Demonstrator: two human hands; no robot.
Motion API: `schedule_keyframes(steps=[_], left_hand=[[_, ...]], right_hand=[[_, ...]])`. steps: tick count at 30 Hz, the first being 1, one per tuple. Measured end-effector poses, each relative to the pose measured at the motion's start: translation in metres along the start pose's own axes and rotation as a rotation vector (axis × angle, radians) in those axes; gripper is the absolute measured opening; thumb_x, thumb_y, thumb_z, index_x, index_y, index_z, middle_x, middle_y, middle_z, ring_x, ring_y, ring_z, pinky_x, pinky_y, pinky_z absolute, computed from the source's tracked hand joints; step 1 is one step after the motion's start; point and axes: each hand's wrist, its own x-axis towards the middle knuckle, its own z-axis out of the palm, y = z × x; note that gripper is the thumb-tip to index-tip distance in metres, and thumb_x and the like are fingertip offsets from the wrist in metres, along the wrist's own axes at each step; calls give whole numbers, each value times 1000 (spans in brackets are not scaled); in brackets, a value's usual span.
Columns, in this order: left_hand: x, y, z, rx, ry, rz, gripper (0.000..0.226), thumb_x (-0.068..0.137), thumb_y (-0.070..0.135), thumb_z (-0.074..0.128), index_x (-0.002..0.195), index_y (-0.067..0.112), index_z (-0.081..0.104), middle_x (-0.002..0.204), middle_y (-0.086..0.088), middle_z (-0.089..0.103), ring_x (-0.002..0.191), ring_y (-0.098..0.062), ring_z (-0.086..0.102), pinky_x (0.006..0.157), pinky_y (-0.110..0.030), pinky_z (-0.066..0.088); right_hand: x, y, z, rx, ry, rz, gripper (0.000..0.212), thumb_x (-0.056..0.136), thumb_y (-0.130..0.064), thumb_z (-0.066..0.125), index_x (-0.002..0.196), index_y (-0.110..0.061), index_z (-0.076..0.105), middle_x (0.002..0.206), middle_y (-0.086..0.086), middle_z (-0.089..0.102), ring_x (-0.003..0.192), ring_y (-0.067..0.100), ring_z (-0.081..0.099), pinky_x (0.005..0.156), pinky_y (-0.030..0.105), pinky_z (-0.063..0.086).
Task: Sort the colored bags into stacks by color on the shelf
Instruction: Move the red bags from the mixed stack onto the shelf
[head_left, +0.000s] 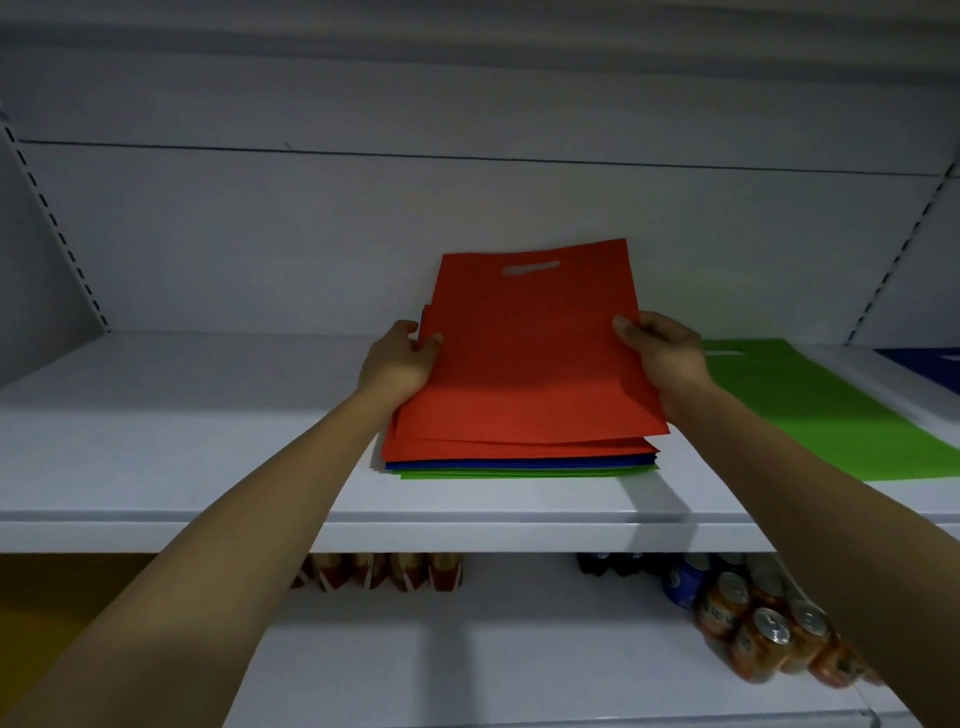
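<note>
1. My left hand (400, 358) pinched the left edge of the red flat fabric bag (530, 353), thumb on top, fingers curled round the edge.
2. My right hand (660, 353) pinched the bag's right edge, thumb on top, other fingers hidden under it.
3. The bag had its handle slot at the far end and sat tilted: far end raised toward the back wall, near edge resting on the mixed pile of flat bags (519, 462).
4. The pile sat mid-way along the white metal shelf (208, 441), near its front edge: red layers on top, blue below, green at the bottom.
5. Right of the pile and apart from it, a lime-green flat bag (831, 415) lay flat on the same shelf. Further right was a dark blue flat bag (924, 358), cut off by the frame.
6. On the lower shelf (467, 649) were orange drink cans (763, 634) at right and red-and-gold packets (384, 571) left of centre, blurry.
</note>
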Motion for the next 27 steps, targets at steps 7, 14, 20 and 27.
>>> schedule_keyframes(steps=[7,14,20,27], left_hand=[[4,12,7,-166,-42,-47,50,92,32,62,132,4,54,134,-12,56,119,-27,55,105,-37,43],[-2,56,33,-47,89,130,30,99,25,50,119,4,57,113,-11,63,94,-20,56,76,-25,39],[-9,111,81,-95,114,207,21,97,22,53,104,3,59,99,-12,64,87,-26,59,69,-26,37],[-33,200,170,-144,24,268,23,96,23,55,105,3,60,104,-15,65,96,-30,60,75,-30,42]], right_hand=[[-2,-9,-17,27,-30,-16,3,85,-16,71,86,-16,68,83,2,70,63,8,67,60,22,57],[12,-10,-58,2,78,2,15,87,-13,69,74,-18,64,76,2,67,57,8,62,56,20,52],[21,-18,-124,-71,170,-23,18,88,-13,66,71,-15,59,79,12,60,73,21,53,71,33,43],[23,-34,-244,-144,333,-87,9,91,-16,64,92,-7,64,75,4,62,64,15,58,67,31,51]])
